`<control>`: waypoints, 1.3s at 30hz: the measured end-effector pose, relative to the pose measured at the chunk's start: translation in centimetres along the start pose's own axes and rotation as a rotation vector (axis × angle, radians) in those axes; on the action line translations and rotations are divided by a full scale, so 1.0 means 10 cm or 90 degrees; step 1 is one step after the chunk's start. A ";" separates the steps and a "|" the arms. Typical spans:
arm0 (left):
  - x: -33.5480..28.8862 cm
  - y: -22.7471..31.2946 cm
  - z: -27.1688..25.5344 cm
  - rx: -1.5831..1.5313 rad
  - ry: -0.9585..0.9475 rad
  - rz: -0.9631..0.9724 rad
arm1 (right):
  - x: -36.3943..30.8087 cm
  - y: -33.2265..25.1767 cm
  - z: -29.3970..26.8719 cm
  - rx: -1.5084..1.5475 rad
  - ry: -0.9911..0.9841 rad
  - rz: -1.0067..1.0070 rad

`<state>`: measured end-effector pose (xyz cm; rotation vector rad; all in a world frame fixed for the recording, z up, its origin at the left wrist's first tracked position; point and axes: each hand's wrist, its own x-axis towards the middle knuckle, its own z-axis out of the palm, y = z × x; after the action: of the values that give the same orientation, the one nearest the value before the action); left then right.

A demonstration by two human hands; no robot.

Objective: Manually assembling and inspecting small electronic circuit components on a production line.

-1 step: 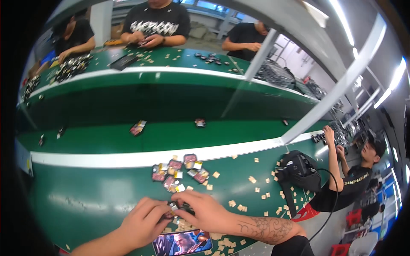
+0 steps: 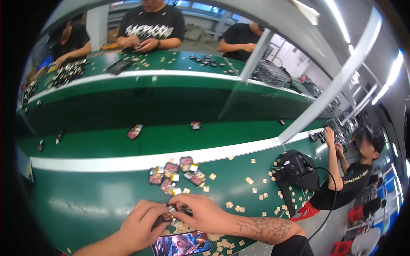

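My left hand (image 2: 143, 224) pinches a small dark and reddish part (image 2: 167, 216) between thumb and fingers. From the other side, my right hand (image 2: 197, 212) has its fingers curled over the same part, which they mostly hide; its exact kind cannot be made out. Just beyond my hands lies a loose cluster of similar small dark-red units (image 2: 167, 183) with yellow and white bits. Below my hands, a phone (image 2: 181, 244) lies with its screen lit, beside many small tan square pieces (image 2: 224, 244).
A green conveyor belt (image 2: 98, 138) carries a few spaced units behind a white rail (image 2: 85, 163). To the right sit a black bag (image 2: 299, 170) and a black cable (image 2: 336, 192). A co-worker (image 2: 358, 175) works at the right; others sit across the far bench.
The whole view has shifted slightly, with the bench things now a little lower and further left. Both hands stay closed around the same small part.
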<state>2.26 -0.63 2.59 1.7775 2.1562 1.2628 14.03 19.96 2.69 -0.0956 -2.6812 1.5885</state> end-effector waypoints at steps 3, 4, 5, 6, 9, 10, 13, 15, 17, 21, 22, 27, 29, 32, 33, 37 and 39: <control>0.07 0.19 -0.08 -0.210 -0.036 -0.284 | -0.06 -0.14 -0.12 0.066 0.045 -0.011; 0.17 0.14 -0.05 -0.309 -0.047 -0.302 | -0.06 -0.16 -0.12 0.076 0.087 -0.034; 0.28 0.10 -0.01 -0.295 -0.048 -0.295 | -0.06 -0.16 -0.16 0.080 0.095 -0.047; 0.38 0.06 0.03 -0.321 -0.038 -0.284 | -0.08 -0.14 -0.21 0.075 0.137 -0.020; 0.81 -0.15 0.17 -0.290 0.039 -0.203 | -0.05 0.01 -0.34 0.057 0.284 -0.038; 0.98 -0.44 0.20 -0.224 0.050 -0.215 | -0.02 0.00 -0.46 -0.056 0.336 -0.083; 1.57 -0.80 0.12 0.026 -0.031 -0.338 | -0.08 0.25 -0.73 -0.059 0.329 0.049; 1.66 -1.09 0.11 0.139 -0.026 -0.280 | -0.07 0.44 -0.75 -0.043 0.320 0.004; 1.65 -1.21 0.12 0.294 -0.014 -0.184 | -0.04 0.55 -0.84 -0.142 0.310 -0.079; 1.53 -1.31 -0.11 0.405 0.066 -0.155 | 0.03 0.53 -0.90 -0.106 0.310 -0.059; 1.45 -1.39 -0.16 0.402 0.040 -0.207 | 0.05 0.55 -0.91 -0.125 0.302 -0.056; 1.25 -1.70 -0.20 0.282 0.046 -0.180 | 0.06 0.52 -0.84 -0.118 0.232 0.026; 1.25 -1.62 -0.24 0.206 0.045 -0.169 | 0.07 0.57 -0.79 -0.145 0.264 -0.033; 1.13 -1.19 -0.22 0.154 0.084 -0.165 | 0.04 0.56 -0.82 -0.178 0.252 -0.094; 1.05 -1.03 -0.18 0.106 0.071 -0.132 | 0.00 0.53 -0.83 -0.187 0.249 -0.084; 0.38 -0.34 -0.16 -0.057 -0.133 -0.088 | -0.06 0.20 -0.65 -0.103 0.103 -0.169; 0.13 -0.23 -0.09 -0.110 -0.191 -0.098 | -0.10 0.14 -0.55 -0.112 0.009 -0.187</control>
<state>-0.45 0.04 2.33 1.5827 1.9143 1.0364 15.38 25.35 4.16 0.2711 -2.6652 1.2643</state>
